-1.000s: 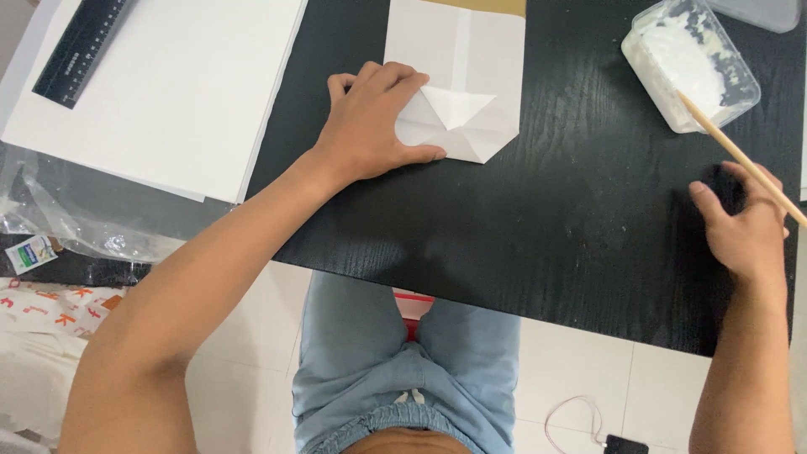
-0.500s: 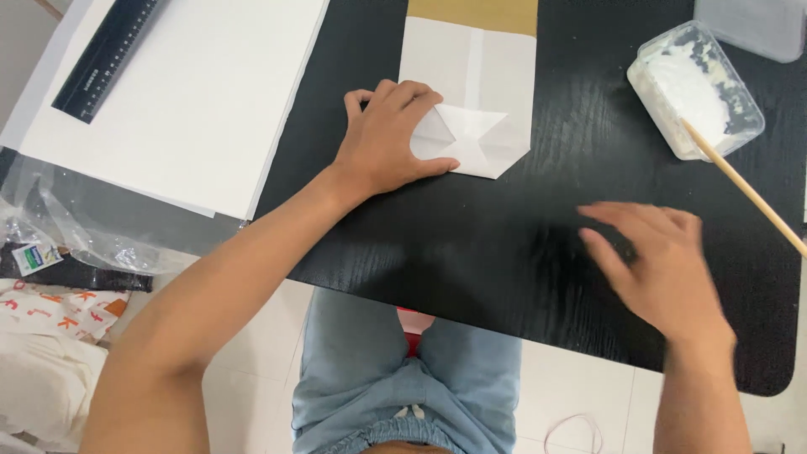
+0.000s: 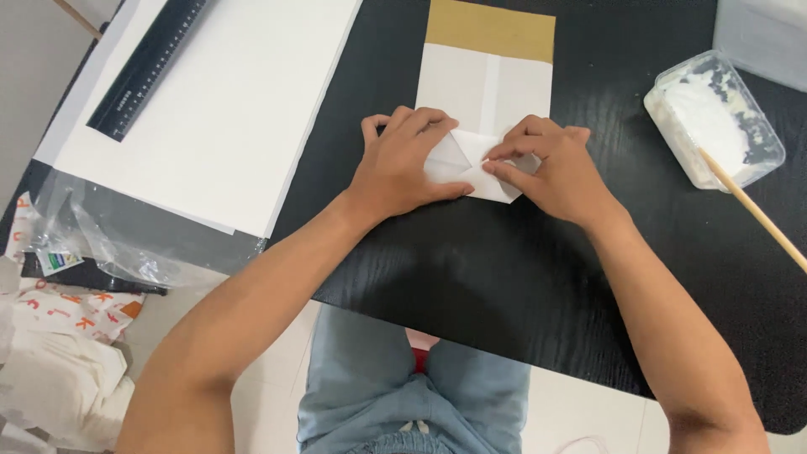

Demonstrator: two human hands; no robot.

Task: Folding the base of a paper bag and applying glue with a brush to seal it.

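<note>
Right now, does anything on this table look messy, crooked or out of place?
Mostly tidy. The plastic tub of white paste is smeared inside, its wooden stick jutting over the rim. Both hands, left hand and right hand, press the folded paper flat.

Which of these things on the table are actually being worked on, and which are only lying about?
In use:
- folded white paper piece, its near end creased into flaps
- left hand, pressing flat on the folds
- right hand, fingertips on the folds

Lying about:
- large white sheets
- black ruler
- plastic tub of white paste
- wooden stick
- clear plastic wrap
</note>
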